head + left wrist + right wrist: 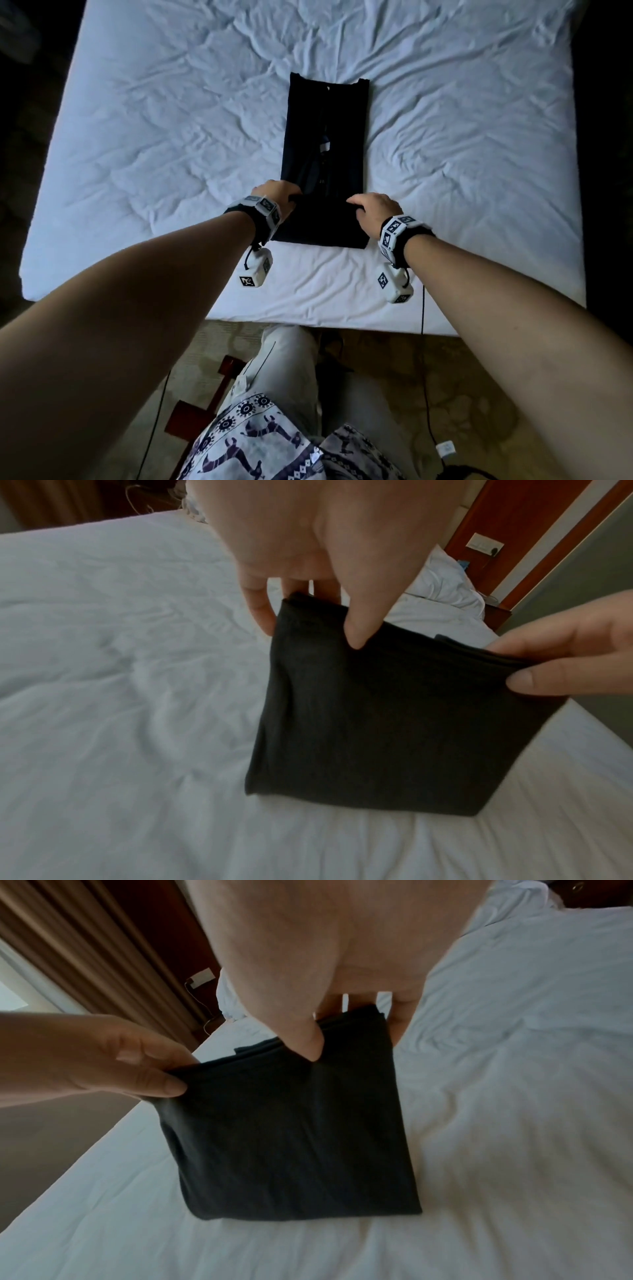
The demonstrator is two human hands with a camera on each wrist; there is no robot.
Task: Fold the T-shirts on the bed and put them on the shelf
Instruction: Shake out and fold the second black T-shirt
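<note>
On wrinkled white bed [171, 137]: dark T-shirt [325, 137], near end lifted.
Left hand [275, 192] and right hand [375, 207] each pinch one corner of the lifted end, thumb over fingers; patterned floor [462, 394] below.

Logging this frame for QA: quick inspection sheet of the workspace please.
Surface: bed with wrinkled white sheet.
Job's things: one black T-shirt, folded into a long strip, near end turned up.
Clutter: nothing seen on the bed.
Grippers: left hand and right hand each pinch a corner of the raised fold.
Cables: black cable hangs from the right wrist to the floor.
Surroundings: brown curtain, wall socket, pillow.
</note>
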